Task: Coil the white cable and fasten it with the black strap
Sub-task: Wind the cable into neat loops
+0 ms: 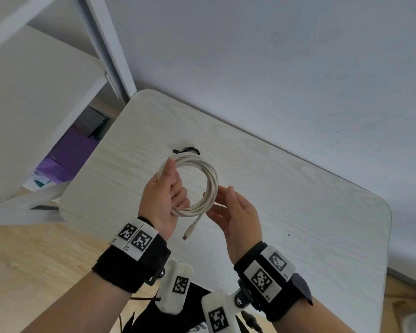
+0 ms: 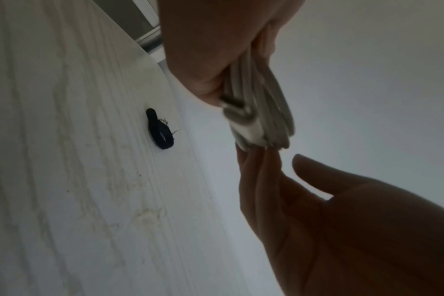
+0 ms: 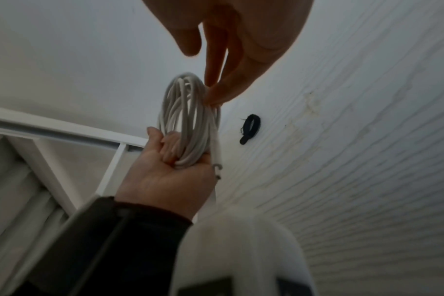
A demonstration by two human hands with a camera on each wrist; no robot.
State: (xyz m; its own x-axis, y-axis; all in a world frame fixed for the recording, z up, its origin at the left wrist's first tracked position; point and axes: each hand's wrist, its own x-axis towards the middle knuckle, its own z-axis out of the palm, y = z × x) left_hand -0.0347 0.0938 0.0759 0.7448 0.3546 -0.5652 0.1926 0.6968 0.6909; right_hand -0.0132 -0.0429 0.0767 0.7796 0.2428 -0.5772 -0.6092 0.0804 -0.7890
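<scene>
The white cable point(image 1: 208, 186) is wound into a round coil of several loops, held above the pale table point(image 1: 298, 212). My left hand point(image 1: 165, 191) grips the coil's left side, thumb on top and fingers curled through the loops. One plug end point(image 1: 186, 236) hangs free below the coil. My right hand point(image 1: 233, 203) is at the coil's right side, its straight fingertips point(image 3: 216, 96) touching the loops and the thumb held apart. The black strap point(image 1: 187, 150) lies loose on the table just beyond the coil, also in the wrist views as the strap point(image 2: 160, 132) point(image 3: 251, 128).
A white shelf frame point(image 1: 101, 44) stands at the far left of the table, with purple items point(image 1: 70, 152) on the floor beneath it. A grey wall point(image 1: 274, 56) runs behind the table. Wooden floor point(image 1: 34, 260) lies at the near left.
</scene>
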